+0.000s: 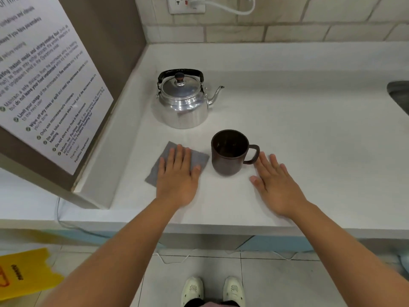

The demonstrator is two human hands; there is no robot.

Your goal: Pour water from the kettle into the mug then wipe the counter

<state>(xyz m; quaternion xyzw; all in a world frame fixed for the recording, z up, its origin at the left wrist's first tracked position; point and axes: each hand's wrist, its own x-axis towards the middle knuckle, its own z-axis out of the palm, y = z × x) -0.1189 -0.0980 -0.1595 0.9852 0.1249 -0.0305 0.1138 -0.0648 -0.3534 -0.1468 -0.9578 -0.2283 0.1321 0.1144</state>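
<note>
A shiny metal kettle [183, 103] with a black handle stands on the white counter [298, 134], its spout pointing right. In front of it and slightly right is a dark brown mug [230, 152], upright, handle to the right. Left of the mug lies a flat grey cloth [163, 161]. My left hand [178, 177] rests flat on the cloth, fingers spread. My right hand [275, 185] lies flat on the counter just right of the mug, fingers close to its handle, holding nothing.
A brown side panel with a printed notice [46, 85] walls the counter's left. A sink edge [399, 94] shows at far right. A wall socket with a white cable [188, 3] sits behind. A yellow floor sign [24, 273] stands on the floor below left.
</note>
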